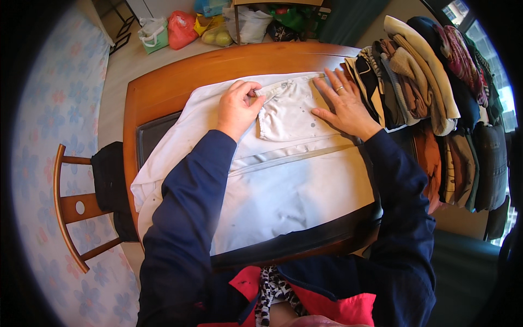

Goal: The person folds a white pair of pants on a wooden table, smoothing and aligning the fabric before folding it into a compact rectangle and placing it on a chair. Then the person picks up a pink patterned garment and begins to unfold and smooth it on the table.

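A white cloth garment (294, 196) with grey spots lies spread over a wooden table (171, 81). On its far part is a folded section (290, 118), probably a sleeve, wrinkled and marked with dark spots. My left hand (241, 106) pinches the left upper corner of this section between thumb and fingertips. My right hand (345, 102), with a ring on one finger, rests flat on the section's right end, fingers spread. Creased bands of cloth run across the garment just below the section.
Tall stacks of folded clothes (421, 81) stand at the table's right side, close to my right hand. A wooden chair (77, 208) with black cloth on it is at the left. Several bags, one of them red (182, 30), lie on the floor beyond the table.
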The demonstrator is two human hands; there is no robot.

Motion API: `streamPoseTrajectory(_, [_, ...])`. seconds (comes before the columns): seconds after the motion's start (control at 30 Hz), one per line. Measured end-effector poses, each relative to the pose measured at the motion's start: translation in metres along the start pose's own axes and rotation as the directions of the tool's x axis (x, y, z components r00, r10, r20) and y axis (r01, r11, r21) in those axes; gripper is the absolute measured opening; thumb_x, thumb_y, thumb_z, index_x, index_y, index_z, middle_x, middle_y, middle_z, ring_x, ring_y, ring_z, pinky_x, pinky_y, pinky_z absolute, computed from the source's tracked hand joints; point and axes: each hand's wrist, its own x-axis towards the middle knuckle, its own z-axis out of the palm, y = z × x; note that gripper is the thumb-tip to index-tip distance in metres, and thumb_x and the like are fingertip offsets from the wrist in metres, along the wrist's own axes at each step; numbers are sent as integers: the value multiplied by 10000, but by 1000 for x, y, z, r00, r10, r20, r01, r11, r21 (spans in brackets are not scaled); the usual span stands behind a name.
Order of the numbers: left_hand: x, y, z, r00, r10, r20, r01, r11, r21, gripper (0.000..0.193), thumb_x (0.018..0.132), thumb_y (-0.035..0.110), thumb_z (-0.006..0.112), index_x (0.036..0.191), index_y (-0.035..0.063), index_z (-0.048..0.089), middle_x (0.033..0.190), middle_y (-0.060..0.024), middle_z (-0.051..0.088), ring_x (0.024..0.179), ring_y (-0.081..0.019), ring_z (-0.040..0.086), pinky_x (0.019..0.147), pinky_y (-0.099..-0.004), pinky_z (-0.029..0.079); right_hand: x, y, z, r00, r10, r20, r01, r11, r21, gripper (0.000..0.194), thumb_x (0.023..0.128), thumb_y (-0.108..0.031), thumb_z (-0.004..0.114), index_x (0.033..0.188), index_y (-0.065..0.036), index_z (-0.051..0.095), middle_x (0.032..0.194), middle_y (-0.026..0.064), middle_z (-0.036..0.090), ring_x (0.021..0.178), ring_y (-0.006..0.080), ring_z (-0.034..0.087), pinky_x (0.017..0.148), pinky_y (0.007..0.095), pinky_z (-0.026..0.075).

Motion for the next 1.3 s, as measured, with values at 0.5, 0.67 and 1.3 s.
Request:
streamPoseTrajectory(0.5, [2, -3, -7, 970, 238, 50, -244, 949, 201, 138, 784, 66, 764, 918, 97, 768, 999, -34, 677, 1002, -253, 575, 872, -360, 494, -2, -52, -17, 965, -218, -143, 235, 965, 113, 419, 822, -222, 766, 1205, -85, 666, 1294, 126, 618, 1281, 341, 524, 1047, 504, 407])
streamPoseTrajectory(0.67, [3, -2, -7, 979, 204, 30, -206, 972, 110, 128, 765, 57, 746, 884, 102, 766, 942, -27, 685, 974, -257, 579, 856, -362, 503, 15, -107, -5, 919, -338, -201, 385, 876, 289, 252, 781, -134, 761, 997, -31, 681, 991, 85, 655, 944, 282, 617, 823, 387, 532])
streamPoseTrajectory(1.3, [0, 13, -4, 895, 436, 98, -447, 869, 214, 215, 769, 109, 774, 972, 55, 731, 1085, -101, 659, 1080, -315, 584, 918, -412, 499, 17, -54, 17, 960, -182, -212, 207, 973, 102, 622, 902, -351, 714, 1420, -60, 529, 1542, 191, 412, 1454, 379, 354, 1141, 527, 325])
